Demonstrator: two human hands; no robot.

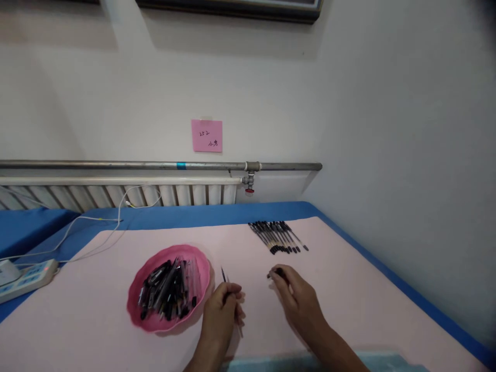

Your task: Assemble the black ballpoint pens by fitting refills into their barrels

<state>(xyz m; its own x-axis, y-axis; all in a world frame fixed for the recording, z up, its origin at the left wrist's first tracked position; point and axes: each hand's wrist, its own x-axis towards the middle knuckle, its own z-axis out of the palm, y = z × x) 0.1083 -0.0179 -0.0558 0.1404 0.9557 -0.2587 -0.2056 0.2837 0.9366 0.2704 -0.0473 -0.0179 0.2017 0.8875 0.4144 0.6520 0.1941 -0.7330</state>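
Note:
My left hand [222, 312] is closed around a thin pen refill [223, 275]; its dark pointed end sticks up past the fingers and a pale end shows below them. My right hand [296, 294] pinches a small dark piece [278, 270], mostly covered by the fingertips, so its kind is unclear. To the left of my left hand stands a pink scalloped bowl [134, 305] with many black and clear pen parts [170, 289] heaped in it. Beyond my right hand, a row of assembled-looking pens [277, 237] lies side by side on the pale pink sheet [232, 243].
A white power strip [29, 281] with a lit red light and white cables [118, 217] occupy the left edge. Behind the blue-covered table [217, 211] are a radiator [182, 195] and a pipe valve [250, 190]. A pink note [207, 136] hangs on the wall.

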